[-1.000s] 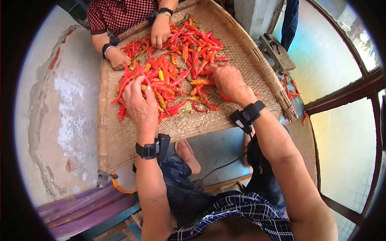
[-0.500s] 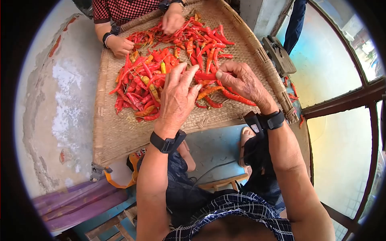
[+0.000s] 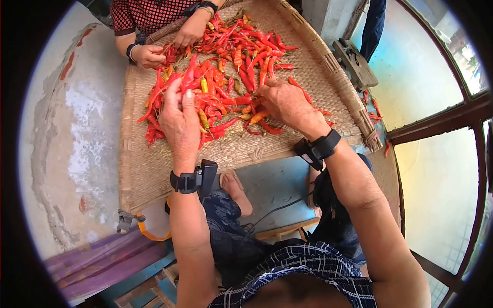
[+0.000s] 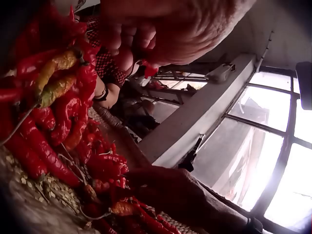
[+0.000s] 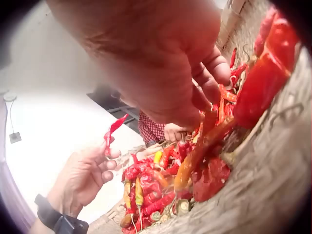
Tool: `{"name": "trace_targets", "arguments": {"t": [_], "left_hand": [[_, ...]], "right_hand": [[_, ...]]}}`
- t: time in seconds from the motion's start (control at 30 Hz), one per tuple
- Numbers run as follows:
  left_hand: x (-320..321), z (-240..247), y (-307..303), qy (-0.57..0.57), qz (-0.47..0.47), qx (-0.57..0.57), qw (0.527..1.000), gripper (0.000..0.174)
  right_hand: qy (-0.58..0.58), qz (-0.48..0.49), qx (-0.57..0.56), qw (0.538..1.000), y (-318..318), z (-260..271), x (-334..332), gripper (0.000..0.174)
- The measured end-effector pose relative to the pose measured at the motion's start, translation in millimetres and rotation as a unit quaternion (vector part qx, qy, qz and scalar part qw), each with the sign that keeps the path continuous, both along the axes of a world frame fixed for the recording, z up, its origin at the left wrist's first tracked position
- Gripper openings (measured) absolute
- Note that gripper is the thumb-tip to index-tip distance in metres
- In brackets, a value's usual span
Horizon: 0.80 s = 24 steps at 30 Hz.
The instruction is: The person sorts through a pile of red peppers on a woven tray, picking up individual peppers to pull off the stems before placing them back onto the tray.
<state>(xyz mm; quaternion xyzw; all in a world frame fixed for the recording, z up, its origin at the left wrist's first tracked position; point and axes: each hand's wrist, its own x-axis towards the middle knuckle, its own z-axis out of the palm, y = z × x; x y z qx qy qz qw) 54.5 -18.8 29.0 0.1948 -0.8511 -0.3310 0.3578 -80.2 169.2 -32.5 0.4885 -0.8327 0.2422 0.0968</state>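
A broad woven tray (image 3: 149, 174) holds a heap of chili peppers (image 3: 257, 43), mostly red with some orange and yellow-green ones. My left hand (image 3: 179, 123), raised over the near left of the heap, pinches a red chili pepper (image 5: 114, 131) that points upward. On the right side of the near pile, my right hand (image 3: 287, 105) reaches down with bent fingers among the peppers. An orange chili pepper (image 5: 187, 163) lies close below its fingertips in the right wrist view. I cannot tell whether those fingers grip a pepper.
Across the tray, another person's hands (image 3: 191, 32) work at the far left of the heap. A small wooden stool (image 3: 357, 66) with a dark tool on it stands beyond the tray's right rim. Several loose peppers (image 3: 376, 107) lie near the window (image 3: 436, 190). A plastered wall (image 3: 77, 133) is at the left.
My two hands came close together half a second ago and are now apart again, left hand further left with a red chili pepper, right hand down at the pile. The other person's hands shifted slightly.
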Motion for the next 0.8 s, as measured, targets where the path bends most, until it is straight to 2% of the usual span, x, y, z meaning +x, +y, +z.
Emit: {"name": "trace_targets", "arguments": {"t": [0.03, 0.07, 0.1, 0.17, 0.23, 0.3, 0.33, 0.37, 0.47, 0.7, 0.77, 0.8], "left_hand": [[1.2, 0.8, -4.4, 0.000, 0.001, -0.001, 1.000, 0.037], [1.8, 0.7, -8.2, 0.019, 0.062, -0.144, 0.987, 0.035], [2.7, 2.3, -8.3, 0.036, 0.121, -0.283, 0.951, 0.035], [3.6, 5.2, -3.0, 0.007, 0.112, -0.247, 0.963, 0.036], [0.8, 4.8, 5.4, 0.002, 0.022, -0.257, 0.966, 0.035], [-1.6, 1.0, 20.9, 0.007, -0.005, -0.252, 0.968, 0.033], [-2.6, -1.3, 26.6, -0.018, -0.068, -0.226, 0.972, 0.033], [-4.1, -3.4, 32.3, -0.044, -0.133, -0.199, 0.970, 0.033], [-10.2, -12.6, 49.6, -0.053, -0.177, -0.194, 0.964, 0.032], [-18.9, -13.8, 59.1, -0.073, -0.211, -0.164, 0.961, 0.030], [-20.3, -13.7, 55.8, -0.087, -0.206, -0.148, 0.964, 0.026], [-21.2, -15.1, 53.4, -0.081, -0.188, -0.009, 0.979, 0.023]], "right_hand": [[0.000, 0.001, -0.001, 1.000, -2.4, -0.9, -0.7, 0.018], [0.005, -0.003, 0.025, 1.000, -4.1, -2.1, -1.9, 0.012], [0.008, -0.008, 0.051, 0.999, -4.7, -1.4, -0.4, 0.010], [-0.017, -0.005, 0.073, 0.997, -3.3, 0.7, 1.3, 0.012], [-0.037, 0.001, 0.095, 0.995, 0.2, 10.3, 2.4, 0.016], [-0.137, 0.053, -0.018, 0.989, 11.1, 22.0, 2.0, 0.015], [-0.193, 0.055, -0.032, 0.979, 14.5, 26.8, 0.4, 0.015], [-0.193, 0.055, -0.030, 0.979, 18.5, 29.9, -0.1, 0.015], [-0.276, 0.066, -0.100, 0.954, 30.6, 43.5, 0.0, 0.019], [-0.336, 0.098, -0.113, 0.930, 41.4, 53.3, -2.2, 0.026], [-0.364, 0.078, -0.204, 0.905, 37.4, 46.6, -3.1, 0.029], [-0.361, 0.046, -0.218, 0.905, 35.9, 44.9, -5.6, 0.029]]}}
